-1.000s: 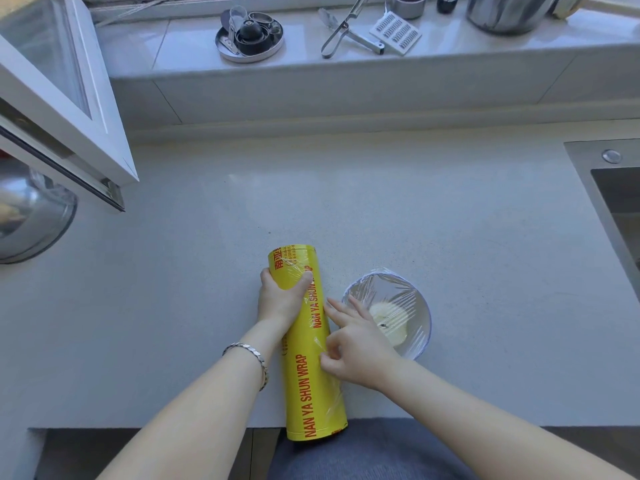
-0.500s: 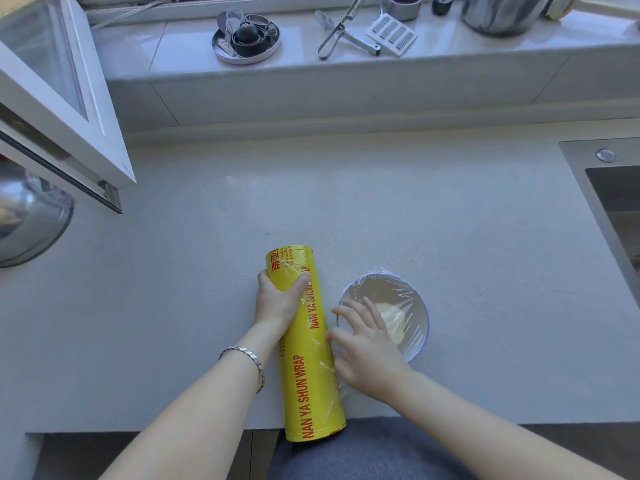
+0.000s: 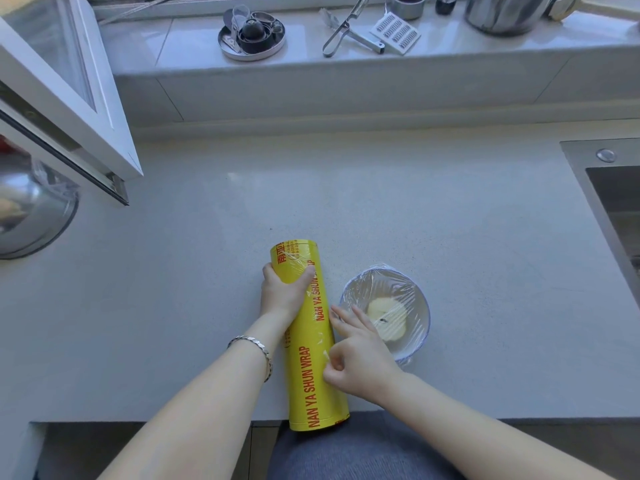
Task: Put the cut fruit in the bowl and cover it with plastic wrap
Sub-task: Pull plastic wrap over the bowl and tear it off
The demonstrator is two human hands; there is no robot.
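The bowl (image 3: 417,332) stands on the counter (image 3: 433,220) near its front edge, just right of the roll of plastic wrap (image 3: 311,379). It is sealed over with clear film, and a pale piece of cut fruit (image 3: 391,315) is seen through the film inside it.

Half a second ago the right hand (image 3: 358,356) was spread flat over the near rim of the bowl. Now it is drawn back against the side of the roll, two fingers stretched along it and the thumb tucked in against the curled ones, where a scrap of loose film glints. Whether film is pinched there cannot be told. The roll, lying lengthwise with its near end past the counter's edge, has not been moved. It is gripped near its far end by the left hand (image 3: 282,294), fingers and thumb wrapped round it as before. A bracelet (image 3: 256,348) is worn on that wrist.

The counter is pale and speckled. A steel sink (image 3: 616,202) is set into it at the right, and an open window frame (image 3: 72,98) hangs over it at the left, above a shiny metal bowl (image 3: 31,220). On the ledge (image 3: 450,57) behind are kept a round tin (image 3: 225,46) packed with small items, a peeler (image 3: 341,27), a grater (image 3: 394,32) and a metal pot (image 3: 502,12).
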